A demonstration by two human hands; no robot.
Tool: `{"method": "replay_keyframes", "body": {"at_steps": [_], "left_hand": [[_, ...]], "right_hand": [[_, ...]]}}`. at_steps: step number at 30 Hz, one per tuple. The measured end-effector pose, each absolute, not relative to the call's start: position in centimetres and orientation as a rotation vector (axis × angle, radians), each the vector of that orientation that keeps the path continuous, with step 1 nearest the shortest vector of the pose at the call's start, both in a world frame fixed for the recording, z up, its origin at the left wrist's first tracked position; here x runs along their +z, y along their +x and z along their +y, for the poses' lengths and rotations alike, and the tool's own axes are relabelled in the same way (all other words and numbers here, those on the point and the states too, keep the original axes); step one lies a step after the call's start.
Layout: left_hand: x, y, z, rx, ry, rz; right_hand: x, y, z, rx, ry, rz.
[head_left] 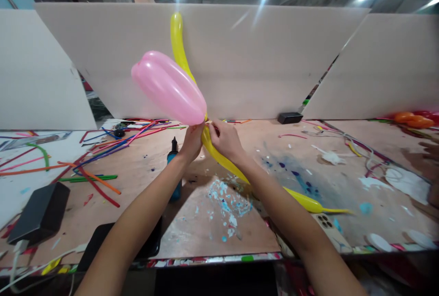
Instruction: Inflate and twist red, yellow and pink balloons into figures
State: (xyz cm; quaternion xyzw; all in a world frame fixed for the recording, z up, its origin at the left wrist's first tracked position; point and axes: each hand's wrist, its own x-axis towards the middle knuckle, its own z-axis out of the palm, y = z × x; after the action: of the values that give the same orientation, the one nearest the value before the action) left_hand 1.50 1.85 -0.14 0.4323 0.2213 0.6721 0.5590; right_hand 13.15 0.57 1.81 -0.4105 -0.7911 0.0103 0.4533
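A puffed-up pink balloon (pixel 168 88), with a dimple at its far end, leans up and to the left. Its lower end meets a long yellow modelling balloon (pixel 222 161) between my hands. One stretch of the yellow balloon rises behind the pink one; the other passes under my right forearm to a thin, uninflated tail at the right. My left hand (pixel 192 142) is closed at the join, at the base of the pink balloon. My right hand (pixel 226 139) pinches the yellow balloon just beside it. The fingers hide most of the join.
A blue hand pump (pixel 174 168) stands behind my left forearm. Loose uninflated balloons (pixel 99 174) lie at left. A black power adapter (pixel 39 213), a dark tablet-like slab (pixel 151 243) and a phone (pixel 331 232) sit near the front edge. White panels (pixel 240 62) stand behind. Another person's hand (pixel 430 152) shows at right.
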Motion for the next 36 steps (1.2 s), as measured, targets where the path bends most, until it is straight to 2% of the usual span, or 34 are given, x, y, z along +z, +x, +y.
{"method": "replay_keyframes", "body": {"at_steps": [8,15,20,25,27,32,36], "left_hand": [[0.1,-0.3,1.9,1.442,0.944,0.565],[-1.7,-0.2,2.9,1.477,0.980,0.587],[-3.0,0.0,2.9,1.225,1.074,0.536],[-3.7,-0.3,2.7,1.248,1.092,0.695],[-3.7,-0.2,2.5,1.236,1.168,0.756],[-3.1,0.7,1.8,1.094,1.036,0.617],[-3.2,0.2,1.8,1.089,0.915,0.669]], "right_hand": [[1.7,14.1,1.1,0.165,-0.863,-1.972],[1.0,14.4,2.0,0.294,-0.827,-2.097],[0.0,14.8,3.5,0.658,-0.879,-1.903],[0.0,14.7,3.2,0.525,-0.850,-1.960],[0.3,14.4,2.8,0.570,-0.890,-1.983],[0.9,13.3,3.3,0.967,-0.804,-1.433],[1.6,15.6,5.9,1.067,-0.619,-0.904]]}}
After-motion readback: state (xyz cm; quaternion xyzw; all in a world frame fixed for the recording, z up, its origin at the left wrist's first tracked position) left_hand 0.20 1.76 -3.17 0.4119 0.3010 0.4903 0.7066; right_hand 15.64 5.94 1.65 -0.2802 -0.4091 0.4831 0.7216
